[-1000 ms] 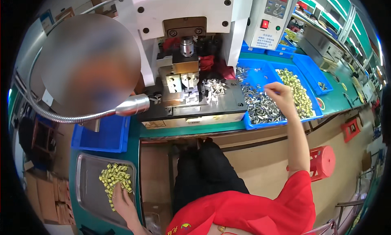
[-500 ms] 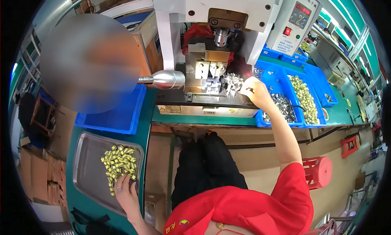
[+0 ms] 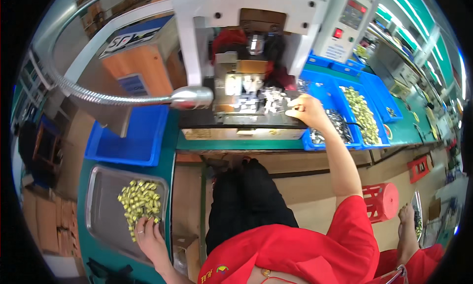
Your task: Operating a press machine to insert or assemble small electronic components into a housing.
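Note:
My left hand (image 3: 150,237) is at the near edge of a pile of small yellow-green blocks (image 3: 139,198) in a metal tray (image 3: 103,205). Its fingers are curled, and a block appears to sit between thumb and fingertips. My right hand (image 3: 309,111) rests by the right end of the press bed, thumb and fingertips pinched together; what they hold is too small to make out. Beside those fingertips lies a heap of small silver metal pieces (image 3: 275,100), brightly lit. Left of the heap stands the press's metal die block (image 3: 241,84).
A flexible-neck lamp (image 3: 192,98) reaches in from the left above a blue bin (image 3: 123,151). Right of the press, blue bins hold silver pieces (image 3: 337,126) and yellow-green blocks (image 3: 362,116). The control box (image 3: 345,30) stands behind. A co-worker's arm (image 3: 407,235) and a red stool (image 3: 382,203) are at lower right.
The view has shifted slightly, and a co-worker's arm with a tray has appeared at lower right. The blurred patch at upper left is gone. Both my hands stay at nearly the same spots.

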Demonstrator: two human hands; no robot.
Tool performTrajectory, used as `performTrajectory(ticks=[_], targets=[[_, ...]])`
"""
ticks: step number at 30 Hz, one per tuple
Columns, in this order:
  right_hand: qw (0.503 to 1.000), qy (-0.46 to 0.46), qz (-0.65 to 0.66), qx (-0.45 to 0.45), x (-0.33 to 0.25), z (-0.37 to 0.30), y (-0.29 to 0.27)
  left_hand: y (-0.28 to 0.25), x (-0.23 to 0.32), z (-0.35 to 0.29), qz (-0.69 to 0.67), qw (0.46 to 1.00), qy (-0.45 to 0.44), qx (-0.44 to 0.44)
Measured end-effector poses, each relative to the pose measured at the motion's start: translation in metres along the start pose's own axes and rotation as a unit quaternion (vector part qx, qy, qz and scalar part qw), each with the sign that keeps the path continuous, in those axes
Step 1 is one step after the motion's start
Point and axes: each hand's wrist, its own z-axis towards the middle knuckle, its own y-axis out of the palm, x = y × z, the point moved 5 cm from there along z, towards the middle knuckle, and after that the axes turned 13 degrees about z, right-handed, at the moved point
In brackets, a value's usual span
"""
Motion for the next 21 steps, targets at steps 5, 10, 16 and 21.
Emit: performTrajectory(ticks=[5,10,16,21], targets=[[0.967,0.132,0.218,0.012,-0.008,-0.02,-0.004,-0.003,-0.012,-0.011,-0.049,0.992,-0.115,0.019],[0.922,0.104,0.361,0.09,-0.012,-0.072,-0.015,0.02,-0.026,-0.016,-0.362,0.891,-0.273,0.04],[0.912,0.057,0.403,0.05,-0.047,-0.118,0.042,0.019,0.011,0.001,-0.673,0.686,-0.275,0.02],[0.872,0.015,0.487,0.035,-0.077,-0.137,0.083,0.047,0.095,0.001,-0.84,0.453,-0.228,-0.193]])
